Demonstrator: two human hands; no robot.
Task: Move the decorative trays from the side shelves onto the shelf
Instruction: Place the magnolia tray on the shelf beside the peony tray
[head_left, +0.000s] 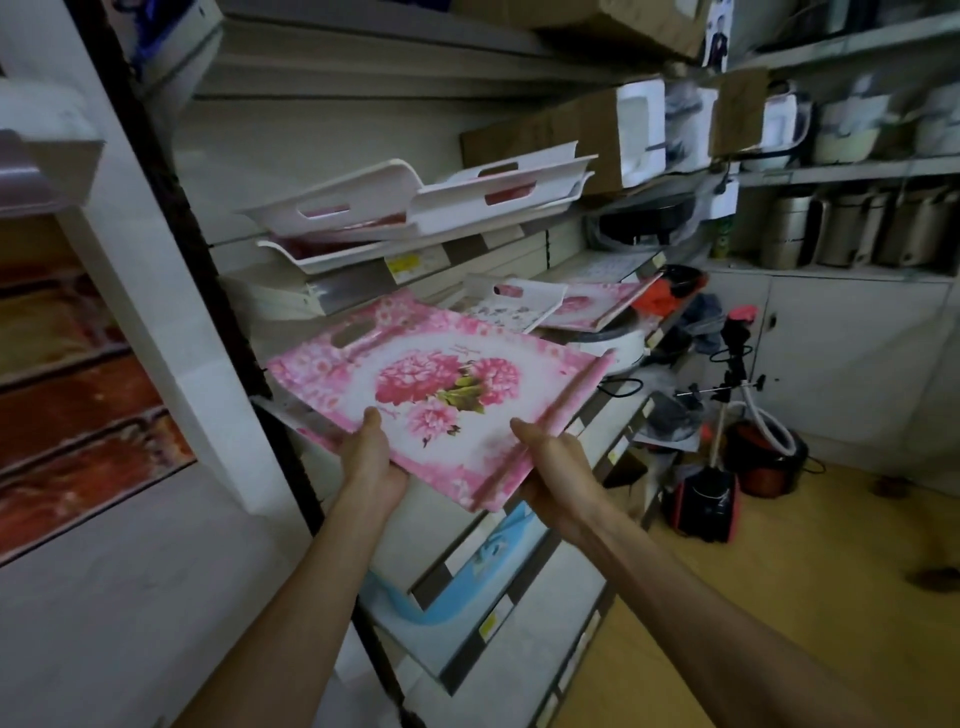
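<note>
pink floral tray, handle slot | left hand, right hand grip near edge

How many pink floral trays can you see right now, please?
2: one pink floral tray held in both hands, another pink tray lying on the shelf behind, partly covered. Others may be hidden.

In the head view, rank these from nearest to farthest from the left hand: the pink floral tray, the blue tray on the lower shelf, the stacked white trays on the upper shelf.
1. Pink floral tray: held by the left hand at its near edge.
2. Blue tray: lower shelf, below and right.
3. Stacked white trays: upper shelf, well above.
</note>
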